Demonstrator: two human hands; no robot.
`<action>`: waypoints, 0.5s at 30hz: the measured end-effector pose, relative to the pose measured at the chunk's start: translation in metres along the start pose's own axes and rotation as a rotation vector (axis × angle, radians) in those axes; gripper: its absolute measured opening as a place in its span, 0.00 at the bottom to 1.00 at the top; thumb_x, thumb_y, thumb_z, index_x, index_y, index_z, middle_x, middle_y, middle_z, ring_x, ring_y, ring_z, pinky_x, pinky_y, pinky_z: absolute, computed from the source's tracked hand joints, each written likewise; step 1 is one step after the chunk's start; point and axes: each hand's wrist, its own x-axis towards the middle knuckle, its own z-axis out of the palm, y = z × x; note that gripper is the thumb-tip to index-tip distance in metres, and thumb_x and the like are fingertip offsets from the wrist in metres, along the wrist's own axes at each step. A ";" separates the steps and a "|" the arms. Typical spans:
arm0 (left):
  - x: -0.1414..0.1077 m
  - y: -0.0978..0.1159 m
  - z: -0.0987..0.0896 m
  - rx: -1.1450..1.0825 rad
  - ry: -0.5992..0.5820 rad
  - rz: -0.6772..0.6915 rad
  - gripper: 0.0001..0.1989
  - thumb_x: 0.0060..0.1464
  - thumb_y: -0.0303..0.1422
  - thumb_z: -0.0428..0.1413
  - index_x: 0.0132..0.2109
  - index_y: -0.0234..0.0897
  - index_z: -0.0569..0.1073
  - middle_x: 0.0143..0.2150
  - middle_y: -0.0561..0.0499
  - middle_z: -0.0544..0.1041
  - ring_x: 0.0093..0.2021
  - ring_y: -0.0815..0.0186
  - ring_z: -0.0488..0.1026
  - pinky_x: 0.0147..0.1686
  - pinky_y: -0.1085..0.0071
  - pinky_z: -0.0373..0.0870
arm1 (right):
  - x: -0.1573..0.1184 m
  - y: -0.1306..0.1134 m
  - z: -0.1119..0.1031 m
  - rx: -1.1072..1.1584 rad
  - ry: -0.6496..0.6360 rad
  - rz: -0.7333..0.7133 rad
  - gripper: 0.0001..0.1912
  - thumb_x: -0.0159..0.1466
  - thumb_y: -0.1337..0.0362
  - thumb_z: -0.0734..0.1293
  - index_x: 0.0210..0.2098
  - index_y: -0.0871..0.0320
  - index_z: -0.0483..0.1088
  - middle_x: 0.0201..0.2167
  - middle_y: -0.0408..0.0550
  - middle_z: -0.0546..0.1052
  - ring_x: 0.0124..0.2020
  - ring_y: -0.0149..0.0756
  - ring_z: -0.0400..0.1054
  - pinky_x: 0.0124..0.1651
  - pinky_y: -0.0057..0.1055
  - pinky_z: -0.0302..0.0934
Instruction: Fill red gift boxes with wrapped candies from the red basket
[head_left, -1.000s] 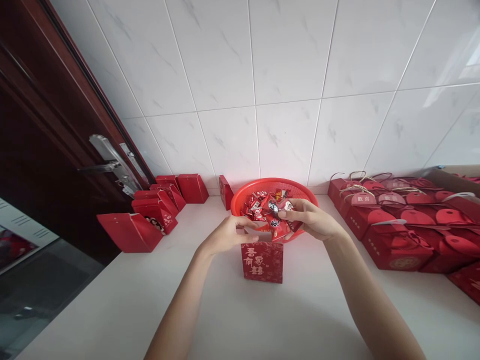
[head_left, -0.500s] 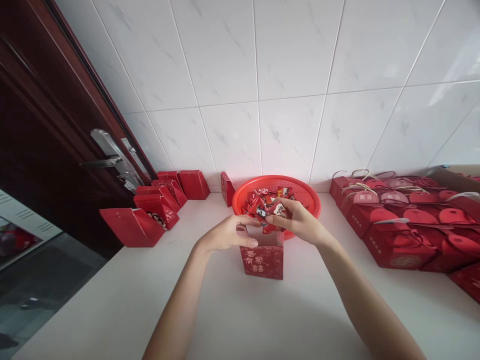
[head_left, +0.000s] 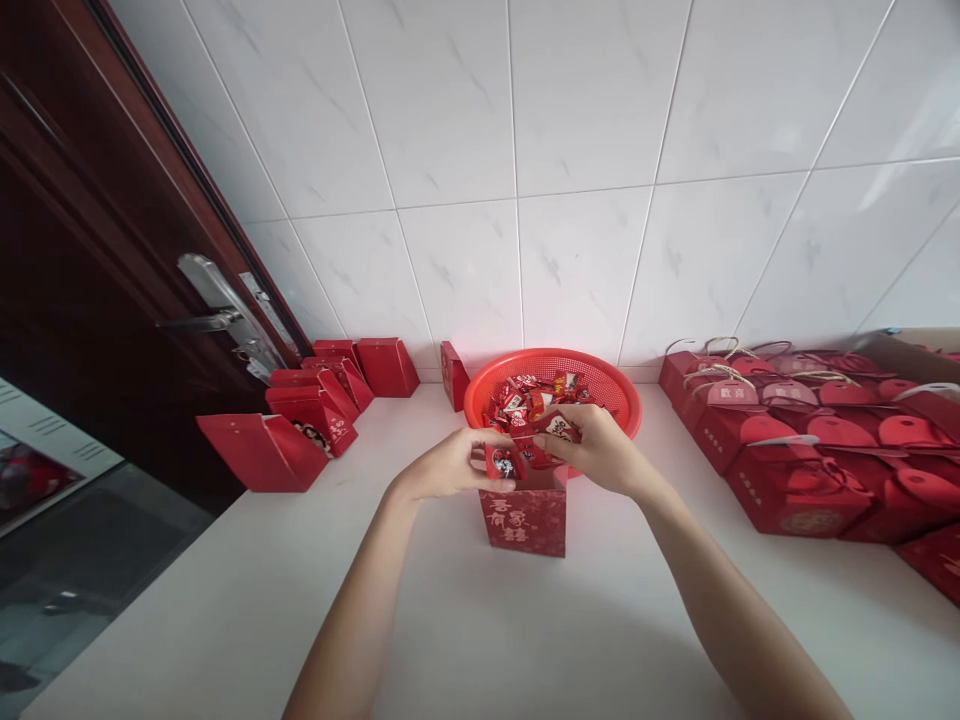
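An open red box (head_left: 528, 522) with pale characters stands upright on the white table, its top edge just under my hands. My left hand (head_left: 457, 463) is closed on a red candy packet (head_left: 504, 462) over the left side of the box opening. Over the right side, my right hand (head_left: 592, 443) pinches another red packet (head_left: 559, 430) with white lettering. Behind them sits a red mesh basket (head_left: 628, 405) with wrapped candies (head_left: 536, 396) in it. My fingers partly hide the inside of the box.
Several red boxes (head_left: 259, 455) stand at the left by the dark door (head_left: 90, 250). One slim red box (head_left: 453, 376) is beside the basket. Rows of closed red boxes (head_left: 799, 490) with string handles fill the right, and a tiled wall rises behind.
The red packet at my left hand has shifted left and down, over the box opening. My right hand has moved slightly down, still with its packet.
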 end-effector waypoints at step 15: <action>0.000 0.001 -0.003 0.004 -0.027 -0.052 0.27 0.44 0.38 0.69 0.54 0.41 0.79 0.58 0.47 0.78 0.60 0.51 0.71 0.60 0.58 0.66 | 0.000 -0.005 0.003 0.014 0.053 -0.048 0.11 0.65 0.58 0.65 0.38 0.57 0.76 0.31 0.48 0.79 0.31 0.37 0.71 0.34 0.31 0.63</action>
